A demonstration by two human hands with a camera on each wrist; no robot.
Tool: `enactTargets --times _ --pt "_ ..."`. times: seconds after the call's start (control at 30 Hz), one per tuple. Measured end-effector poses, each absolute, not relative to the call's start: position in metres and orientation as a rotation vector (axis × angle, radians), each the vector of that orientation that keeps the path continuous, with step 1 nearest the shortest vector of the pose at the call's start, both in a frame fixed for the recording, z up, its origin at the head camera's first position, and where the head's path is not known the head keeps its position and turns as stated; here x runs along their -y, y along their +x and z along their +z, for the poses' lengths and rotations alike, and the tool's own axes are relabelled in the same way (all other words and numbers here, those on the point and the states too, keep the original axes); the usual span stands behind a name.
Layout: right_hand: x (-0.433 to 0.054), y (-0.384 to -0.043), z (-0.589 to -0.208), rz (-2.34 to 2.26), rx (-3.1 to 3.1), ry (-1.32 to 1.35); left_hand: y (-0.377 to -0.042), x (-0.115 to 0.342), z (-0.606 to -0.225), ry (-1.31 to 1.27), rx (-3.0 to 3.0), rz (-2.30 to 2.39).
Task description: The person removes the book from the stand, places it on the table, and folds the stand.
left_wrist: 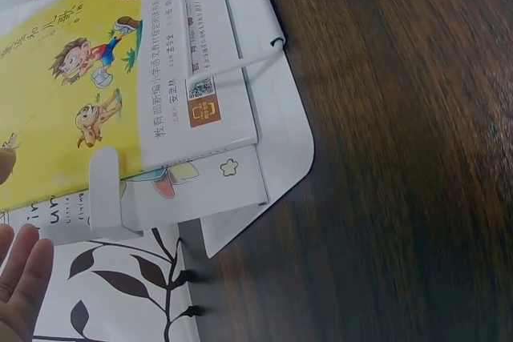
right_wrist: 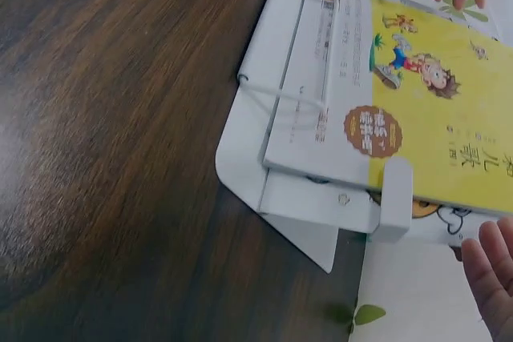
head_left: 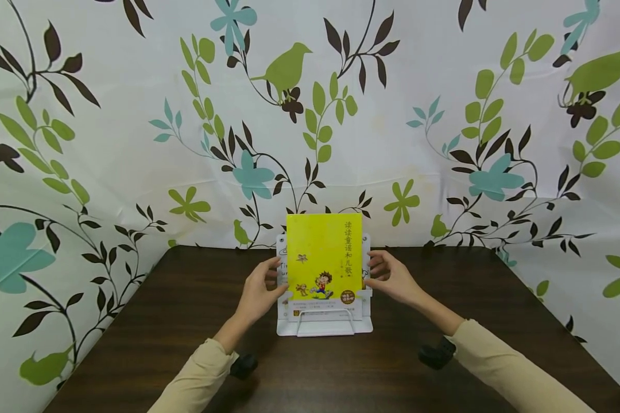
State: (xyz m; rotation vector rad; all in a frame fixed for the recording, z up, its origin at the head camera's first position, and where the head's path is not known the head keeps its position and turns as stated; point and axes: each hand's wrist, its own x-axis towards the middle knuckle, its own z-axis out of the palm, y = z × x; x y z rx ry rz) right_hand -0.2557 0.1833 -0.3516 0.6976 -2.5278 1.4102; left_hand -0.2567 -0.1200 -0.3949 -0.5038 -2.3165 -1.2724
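A yellow children's book [head_left: 320,241] with a cartoon boy and dog on its cover leans upright on a white book stand [head_left: 286,328]. White side clips [left_wrist: 104,190] and a wire bar at the front overlap the book's lower part. Beside its left edge is my left hand [head_left: 257,291], the thumb reaching toward the cover's edge. My right hand [head_left: 395,279] mirrors it at the right edge, thumb and fingers apart. In the right wrist view, its fingers [right_wrist: 485,270] look straight, just off the stand's side.
The stand rests on a dark brown wooden table [head_left: 196,321]. Behind the table hangs a white cloth [head_left: 356,155] printed with leaves, birds and flowers. Dark wrist devices [head_left: 436,354] sit at both beige sleeve cuffs.
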Motion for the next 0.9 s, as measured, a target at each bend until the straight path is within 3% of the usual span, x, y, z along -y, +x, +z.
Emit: enactTargets --times 0.3,0.9 --pt "-0.183 -0.276 -0.373 1.37 2.507 0.611 -0.259 0.116 -0.398 -0.509 2.301 -1.315" --pt "-0.173 -0.279 -0.382 1.335 2.513 0.506 -0.262 0.106 -0.407 -0.474 2.255 -1.338"
